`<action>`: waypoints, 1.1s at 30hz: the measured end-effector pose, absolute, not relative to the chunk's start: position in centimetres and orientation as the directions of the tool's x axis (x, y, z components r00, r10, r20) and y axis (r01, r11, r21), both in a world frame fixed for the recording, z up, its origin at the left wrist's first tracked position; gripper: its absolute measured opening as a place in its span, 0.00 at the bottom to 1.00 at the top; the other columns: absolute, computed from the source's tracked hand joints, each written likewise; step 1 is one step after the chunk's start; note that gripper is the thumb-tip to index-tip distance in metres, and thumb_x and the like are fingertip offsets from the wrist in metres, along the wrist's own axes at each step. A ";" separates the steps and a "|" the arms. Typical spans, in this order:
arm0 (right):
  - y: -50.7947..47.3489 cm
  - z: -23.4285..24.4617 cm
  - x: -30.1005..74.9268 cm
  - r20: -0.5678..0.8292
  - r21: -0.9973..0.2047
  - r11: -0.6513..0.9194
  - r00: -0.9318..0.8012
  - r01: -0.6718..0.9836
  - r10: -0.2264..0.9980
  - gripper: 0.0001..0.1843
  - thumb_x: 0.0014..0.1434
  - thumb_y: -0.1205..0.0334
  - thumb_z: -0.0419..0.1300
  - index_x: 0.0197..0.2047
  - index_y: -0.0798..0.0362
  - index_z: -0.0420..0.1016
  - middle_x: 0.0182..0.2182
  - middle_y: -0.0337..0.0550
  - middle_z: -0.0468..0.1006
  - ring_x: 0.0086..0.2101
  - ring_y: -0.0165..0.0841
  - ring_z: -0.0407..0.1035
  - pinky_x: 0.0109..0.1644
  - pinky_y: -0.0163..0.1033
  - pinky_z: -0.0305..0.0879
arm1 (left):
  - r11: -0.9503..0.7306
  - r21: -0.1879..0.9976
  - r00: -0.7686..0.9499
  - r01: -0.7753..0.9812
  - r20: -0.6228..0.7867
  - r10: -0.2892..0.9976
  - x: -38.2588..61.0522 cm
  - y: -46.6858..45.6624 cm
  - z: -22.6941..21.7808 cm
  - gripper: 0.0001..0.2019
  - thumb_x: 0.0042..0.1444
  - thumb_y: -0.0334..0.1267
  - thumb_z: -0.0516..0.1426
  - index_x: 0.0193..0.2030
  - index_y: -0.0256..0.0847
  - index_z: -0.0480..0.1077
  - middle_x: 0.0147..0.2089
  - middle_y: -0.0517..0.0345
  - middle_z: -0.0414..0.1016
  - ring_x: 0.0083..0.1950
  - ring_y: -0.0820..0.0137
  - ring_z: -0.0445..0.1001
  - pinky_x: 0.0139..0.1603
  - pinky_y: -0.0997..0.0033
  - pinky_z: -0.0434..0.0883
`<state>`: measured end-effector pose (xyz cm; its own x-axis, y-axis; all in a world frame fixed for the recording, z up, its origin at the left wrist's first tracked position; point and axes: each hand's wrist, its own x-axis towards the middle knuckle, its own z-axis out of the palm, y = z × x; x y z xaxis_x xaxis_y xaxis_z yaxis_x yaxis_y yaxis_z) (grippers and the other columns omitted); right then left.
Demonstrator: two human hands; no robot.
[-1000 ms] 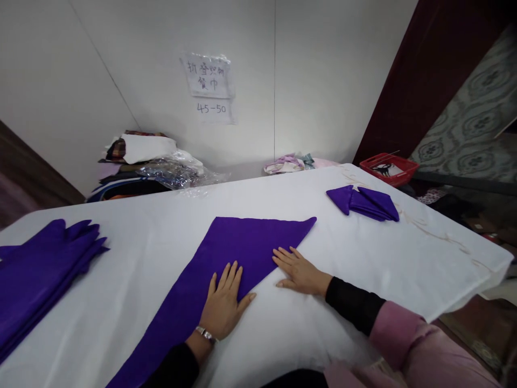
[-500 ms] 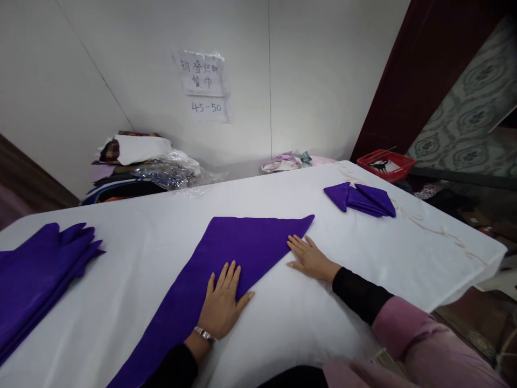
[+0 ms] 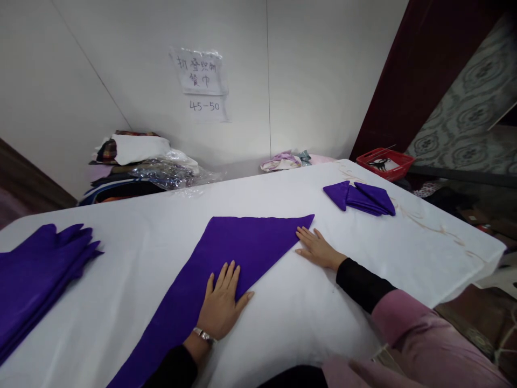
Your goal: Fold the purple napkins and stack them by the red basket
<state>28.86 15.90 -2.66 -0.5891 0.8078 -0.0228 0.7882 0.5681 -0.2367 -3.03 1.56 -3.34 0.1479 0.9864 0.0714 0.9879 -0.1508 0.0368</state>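
Observation:
A purple cloth napkin (image 3: 242, 242), folded into a large triangle, lies flat on the white tablecloth (image 3: 291, 328). My left hand (image 3: 222, 302) rests flat on its middle with fingers spread, thumb over the folded edge. Near the right-hand corner, my right hand (image 3: 317, 248) lies open, its fingertips touching the napkin's edge. Part of the triangle's lower left is hidden by my left forearm and runs out of view. Beyond my right hand sits a folded purple napkin (image 3: 369, 199) in a compact shape with pointed ends.
A stack of purple napkins (image 3: 40, 275) lies at the left. Behind the table are a pile of fabrics with plastic wrapping (image 3: 141, 156) and some pale cloths (image 3: 283, 161). A red basket (image 3: 385, 167) stands past the far right corner. Handwritten paper (image 3: 201, 75) is on the wall.
My right hand has slid along the napkin's edge, up and to the right, toward the corner. My left hand has stayed in place.

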 end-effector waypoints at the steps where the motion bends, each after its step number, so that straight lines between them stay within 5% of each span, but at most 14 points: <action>1: 16.1 -2.7 29.0 -0.024 -0.237 0.562 -0.583 0.793 0.812 0.40 0.62 0.36 0.36 0.68 0.54 0.44 0.67 0.50 0.43 0.65 0.42 0.38 0.65 0.55 0.33 | -0.149 0.036 0.146 0.988 0.069 0.987 -3.0 1.6 -3.3 0.38 0.57 0.61 0.41 0.66 0.35 0.51 0.69 0.47 0.51 0.69 0.56 0.48 0.65 0.45 0.48; 18: 19.3 -3.1 31.5 -0.015 -0.252 0.487 -0.506 0.836 0.862 0.37 0.63 0.40 0.39 0.68 0.54 0.47 0.66 0.51 0.46 0.65 0.43 0.41 0.65 0.58 0.34 | -0.155 0.039 0.151 0.987 0.095 0.984 -3.0 1.5 -3.3 0.37 0.57 0.61 0.42 0.66 0.36 0.52 0.68 0.47 0.53 0.69 0.56 0.49 0.65 0.45 0.49; 23: 19.8 -3.3 31.9 0.021 -0.336 0.456 -0.478 0.824 0.878 0.34 0.63 0.43 0.42 0.66 0.53 0.53 0.66 0.50 0.49 0.65 0.42 0.42 0.65 0.58 0.34 | -0.157 0.036 0.154 0.987 0.089 0.984 -3.1 1.5 -3.4 0.37 0.57 0.61 0.42 0.66 0.35 0.52 0.68 0.47 0.53 0.69 0.56 0.49 0.65 0.44 0.50; 29: 21.3 -4.0 31.9 0.140 -0.603 0.323 -0.302 0.729 0.943 0.19 0.62 0.52 0.48 0.45 0.47 0.76 0.56 0.43 0.69 0.58 0.41 0.59 0.64 0.57 0.39 | -0.163 0.035 0.159 0.986 0.106 0.982 -3.1 1.5 -3.5 0.36 0.57 0.60 0.42 0.66 0.37 0.52 0.68 0.47 0.53 0.69 0.56 0.50 0.65 0.44 0.50; 33: 22.2 -4.6 31.5 0.186 -0.764 0.213 -0.108 0.608 0.977 0.12 0.54 0.54 0.56 0.26 0.48 0.77 0.46 0.39 0.78 0.48 0.40 0.70 0.60 0.49 0.54 | -0.162 0.030 0.159 0.986 0.095 0.983 -3.1 1.6 -3.4 0.37 0.57 0.61 0.42 0.66 0.36 0.53 0.68 0.47 0.52 0.69 0.56 0.49 0.65 0.45 0.49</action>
